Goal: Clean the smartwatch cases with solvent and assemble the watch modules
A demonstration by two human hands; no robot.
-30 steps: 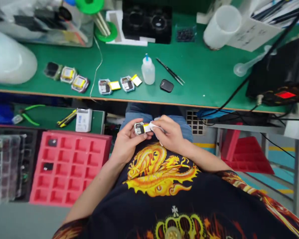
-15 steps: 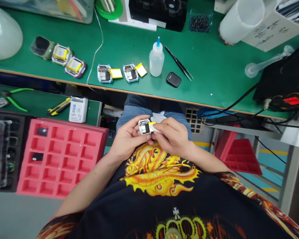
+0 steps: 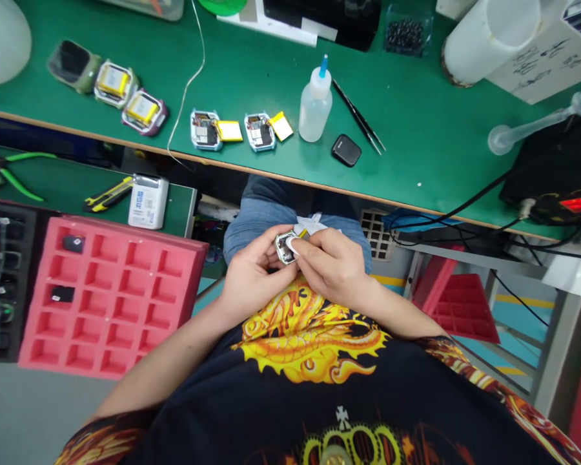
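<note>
Over my lap, my left hand (image 3: 259, 268) grips a small opened watch case (image 3: 285, 248) by its edges, with circuitry showing inside. My right hand (image 3: 332, 261) pinches a white cloth (image 3: 312, 224) and presses part of it onto the inside of the case. A sliver of yellow battery shows beside the right fingertips; the rest is covered. On the bench edge above lie two more opened cases (image 3: 206, 132) (image 3: 260, 132), each with a yellow-edged battery folded out to its right.
On the green bench (image 3: 445, 142) are a dropper bottle (image 3: 314, 106), tweezers (image 3: 358, 117), a black square piece (image 3: 346, 150) and three watches at left. A pink compartment tray (image 3: 111, 297) lies lower left; a black device (image 3: 552, 174) with cables stands right.
My right fingers and the cloth have moved left, onto the inside of the case, and now cover most of the battery seen before. The camera view has shifted slightly.
</note>
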